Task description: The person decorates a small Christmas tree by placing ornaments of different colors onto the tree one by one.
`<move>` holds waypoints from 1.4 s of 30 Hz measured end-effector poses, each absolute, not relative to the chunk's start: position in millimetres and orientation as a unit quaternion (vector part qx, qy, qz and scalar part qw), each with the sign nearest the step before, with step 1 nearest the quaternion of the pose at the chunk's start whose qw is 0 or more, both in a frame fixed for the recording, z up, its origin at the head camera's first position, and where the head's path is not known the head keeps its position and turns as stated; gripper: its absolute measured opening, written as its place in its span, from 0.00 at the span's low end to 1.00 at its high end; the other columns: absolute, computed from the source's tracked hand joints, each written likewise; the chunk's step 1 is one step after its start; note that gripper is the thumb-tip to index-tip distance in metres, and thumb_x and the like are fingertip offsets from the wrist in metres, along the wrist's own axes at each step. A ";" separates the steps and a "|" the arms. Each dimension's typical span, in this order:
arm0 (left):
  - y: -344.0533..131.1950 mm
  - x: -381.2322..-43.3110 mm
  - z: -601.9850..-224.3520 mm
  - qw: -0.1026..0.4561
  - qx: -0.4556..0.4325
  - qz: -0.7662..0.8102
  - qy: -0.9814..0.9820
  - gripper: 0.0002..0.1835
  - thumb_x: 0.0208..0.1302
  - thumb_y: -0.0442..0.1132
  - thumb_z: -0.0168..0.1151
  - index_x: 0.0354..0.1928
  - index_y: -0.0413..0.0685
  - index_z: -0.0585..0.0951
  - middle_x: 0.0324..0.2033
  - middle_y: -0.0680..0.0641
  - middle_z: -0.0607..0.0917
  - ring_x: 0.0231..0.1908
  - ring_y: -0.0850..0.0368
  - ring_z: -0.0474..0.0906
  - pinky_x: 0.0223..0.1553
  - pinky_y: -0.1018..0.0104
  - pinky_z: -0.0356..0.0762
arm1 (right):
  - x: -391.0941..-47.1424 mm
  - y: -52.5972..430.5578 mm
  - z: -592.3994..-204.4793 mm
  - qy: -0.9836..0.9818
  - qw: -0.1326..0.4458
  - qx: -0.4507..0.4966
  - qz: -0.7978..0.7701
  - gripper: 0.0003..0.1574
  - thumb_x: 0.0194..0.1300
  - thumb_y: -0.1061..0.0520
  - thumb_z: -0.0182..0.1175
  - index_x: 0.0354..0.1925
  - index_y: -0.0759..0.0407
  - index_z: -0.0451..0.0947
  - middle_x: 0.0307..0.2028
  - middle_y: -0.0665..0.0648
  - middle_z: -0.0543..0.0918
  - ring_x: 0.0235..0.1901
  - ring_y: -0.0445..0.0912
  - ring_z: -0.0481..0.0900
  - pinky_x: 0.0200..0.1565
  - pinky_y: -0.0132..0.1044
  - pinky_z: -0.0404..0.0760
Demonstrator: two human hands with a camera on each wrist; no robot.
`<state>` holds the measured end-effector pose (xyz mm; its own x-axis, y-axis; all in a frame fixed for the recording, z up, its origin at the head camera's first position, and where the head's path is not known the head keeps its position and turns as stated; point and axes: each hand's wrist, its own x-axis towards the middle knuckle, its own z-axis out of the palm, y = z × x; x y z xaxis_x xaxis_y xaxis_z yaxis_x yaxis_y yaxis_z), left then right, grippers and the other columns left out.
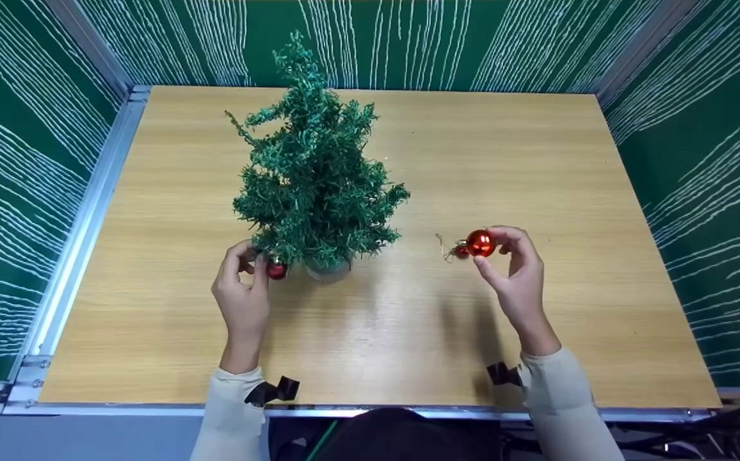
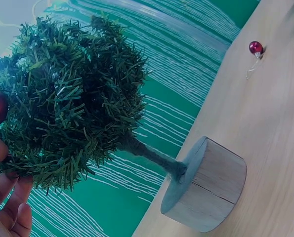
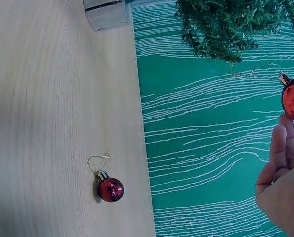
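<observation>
A small artificial Christmas tree (image 1: 319,173) stands on a round wooden base (image 2: 211,192), left of centre on the table. My left hand (image 1: 242,298) is at its lower left branches, thumb and fingers pinching a branch tip. Right beside that thumb a dark red bauble (image 1: 276,269) hangs at the foliage. To the right of the tree, my right hand (image 1: 522,288) pinches a shiny red bauble (image 1: 481,243) between thumb and fingertips. A gold loop (image 3: 255,73) trails from its cap towards the tree. Another red bauble (image 3: 110,189) with a gold string lies on the table below.
The wooden table (image 1: 568,179) is bordered by metal rails (image 1: 82,218). Green panels (image 1: 408,45) with white wavy lines enclose it at the back and sides. Black straps (image 1: 274,390) hang from both sleeves near the front edge.
</observation>
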<state>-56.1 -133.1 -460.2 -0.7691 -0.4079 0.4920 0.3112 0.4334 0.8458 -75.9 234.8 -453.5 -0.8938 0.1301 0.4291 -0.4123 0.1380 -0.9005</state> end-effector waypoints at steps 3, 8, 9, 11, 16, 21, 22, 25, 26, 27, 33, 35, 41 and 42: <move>-133.4 -56.3 -460.1 0.338 0.035 -0.531 -0.776 0.08 0.64 0.26 0.61 0.45 0.34 0.81 0.32 0.42 0.84 0.34 0.63 0.74 0.36 0.69 0.71 | -73.3 232.4 -452.1 -0.725 0.212 0.101 0.648 0.27 0.50 0.80 0.64 0.50 0.79 0.71 0.44 0.49 0.81 0.44 0.42 0.75 0.46 0.34 0.64; -133.6 -55.6 -459.4 0.336 0.042 -0.530 -0.777 0.08 0.63 0.26 0.61 0.45 0.35 0.81 0.32 0.42 0.83 0.33 0.61 0.73 0.36 0.67 0.71 | -70.2 228.6 -451.7 -0.720 0.218 0.107 0.651 0.27 0.48 0.80 0.64 0.50 0.78 0.72 0.43 0.49 0.80 0.43 0.41 0.75 0.46 0.32 0.65; -133.8 -55.4 -459.3 0.335 0.042 -0.531 -0.777 0.08 0.63 0.26 0.61 0.44 0.35 0.81 0.32 0.42 0.83 0.33 0.61 0.73 0.36 0.67 0.71 | -69.9 228.0 -452.4 -0.719 0.218 0.108 0.651 0.27 0.48 0.80 0.64 0.50 0.78 0.72 0.43 0.49 0.80 0.43 0.41 0.75 0.46 0.32 0.66; -134.4 -55.2 -459.6 0.333 0.042 -0.533 -0.777 0.09 0.63 0.26 0.61 0.45 0.35 0.81 0.32 0.43 0.83 0.34 0.61 0.74 0.36 0.67 0.72 | -69.6 227.1 -454.2 -0.719 0.216 0.110 0.652 0.28 0.48 0.80 0.64 0.50 0.79 0.71 0.43 0.49 0.80 0.43 0.41 0.75 0.46 0.31 0.66; -135.3 -55.0 -461.5 0.328 0.039 -0.537 -0.776 0.10 0.63 0.24 0.59 0.46 0.34 0.80 0.33 0.43 0.83 0.35 0.61 0.74 0.37 0.67 0.72 | -68.3 224.1 -457.8 -0.720 0.210 0.115 0.652 0.29 0.47 0.82 0.64 0.50 0.80 0.70 0.43 0.48 0.80 0.43 0.41 0.75 0.46 0.31 0.66; -135.9 -55.3 -462.6 0.334 0.034 -0.537 -0.774 0.10 0.63 0.24 0.59 0.46 0.34 0.80 0.34 0.42 0.83 0.35 0.62 0.74 0.37 0.69 0.72 | -65.5 218.7 -456.0 -0.720 0.207 0.119 0.652 0.29 0.47 0.81 0.64 0.50 0.79 0.71 0.44 0.49 0.80 0.44 0.41 0.75 0.47 0.30 0.67; -135.9 -55.3 -462.3 0.335 0.032 -0.535 -0.775 0.10 0.63 0.24 0.59 0.47 0.34 0.80 0.34 0.42 0.83 0.35 0.62 0.74 0.37 0.70 0.71 | -64.9 217.2 -455.2 -0.720 0.205 0.120 0.652 0.28 0.47 0.80 0.65 0.50 0.79 0.71 0.44 0.50 0.80 0.44 0.42 0.75 0.47 0.31 0.67; -137.0 -55.7 -462.4 0.340 0.025 -0.526 -0.779 0.11 0.64 0.25 0.59 0.48 0.34 0.80 0.35 0.42 0.84 0.36 0.61 0.75 0.38 0.71 0.72 | -63.5 213.2 -454.0 -0.718 0.200 0.122 0.656 0.28 0.48 0.80 0.65 0.49 0.78 0.71 0.44 0.50 0.80 0.44 0.42 0.75 0.47 0.31 0.66; -137.4 -55.9 -462.4 0.341 0.024 -0.522 -0.781 0.11 0.64 0.25 0.60 0.48 0.35 0.80 0.35 0.42 0.84 0.37 0.60 0.76 0.38 0.70 0.73 | -63.2 211.9 -453.9 -0.718 0.198 0.122 0.656 0.27 0.48 0.80 0.65 0.49 0.78 0.71 0.44 0.50 0.80 0.44 0.42 0.75 0.46 0.31 0.66; -137.8 -56.1 -462.3 0.342 0.023 -0.519 -0.783 0.11 0.64 0.25 0.60 0.48 0.35 0.80 0.35 0.42 0.84 0.37 0.60 0.76 0.38 0.68 0.73 | -62.8 210.7 -453.9 -0.719 0.197 0.122 0.656 0.27 0.48 0.80 0.65 0.49 0.78 0.71 0.44 0.50 0.80 0.44 0.42 0.75 0.46 0.31 0.66; -140.5 -57.2 -461.0 0.334 0.026 -0.516 -0.788 0.12 0.64 0.26 0.60 0.49 0.36 0.80 0.38 0.42 0.84 0.38 0.58 0.76 0.39 0.64 0.74 | -61.4 202.6 -454.6 -0.725 0.191 0.127 0.650 0.27 0.49 0.79 0.66 0.49 0.78 0.71 0.44 0.49 0.79 0.44 0.42 0.74 0.46 0.32 0.66; -140.8 -57.5 -459.7 0.333 0.027 -0.517 -0.788 0.12 0.64 0.26 0.60 0.49 0.37 0.80 0.39 0.43 0.84 0.40 0.57 0.76 0.40 0.66 0.73 | -60.9 200.1 -454.3 -0.726 0.188 0.128 0.649 0.27 0.48 0.79 0.66 0.49 0.78 0.71 0.44 0.49 0.79 0.44 0.42 0.75 0.46 0.32 0.67; -141.2 -57.0 -455.9 0.346 0.017 -0.517 -0.783 0.11 0.64 0.29 0.61 0.48 0.39 0.81 0.43 0.46 0.83 0.45 0.54 0.76 0.42 0.68 0.69 | -59.5 195.9 -450.2 -0.721 0.186 0.134 0.653 0.28 0.46 0.81 0.65 0.48 0.79 0.70 0.43 0.48 0.79 0.43 0.42 0.75 0.46 0.32 0.67; -141.2 -56.5 -455.1 0.348 0.014 -0.517 -0.782 0.10 0.65 0.30 0.62 0.48 0.39 0.81 0.43 0.46 0.83 0.46 0.54 0.76 0.42 0.67 0.69 | -59.3 195.6 -449.0 -0.721 0.188 0.136 0.653 0.28 0.46 0.81 0.64 0.48 0.79 0.70 0.43 0.49 0.79 0.43 0.42 0.75 0.46 0.32 0.67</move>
<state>-56.5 -141.2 -455.1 -0.7573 -0.3815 0.5301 0.3379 0.4657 0.8179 -59.3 195.6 -449.0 -0.8924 0.0485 0.4486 -0.4417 0.1089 -0.8905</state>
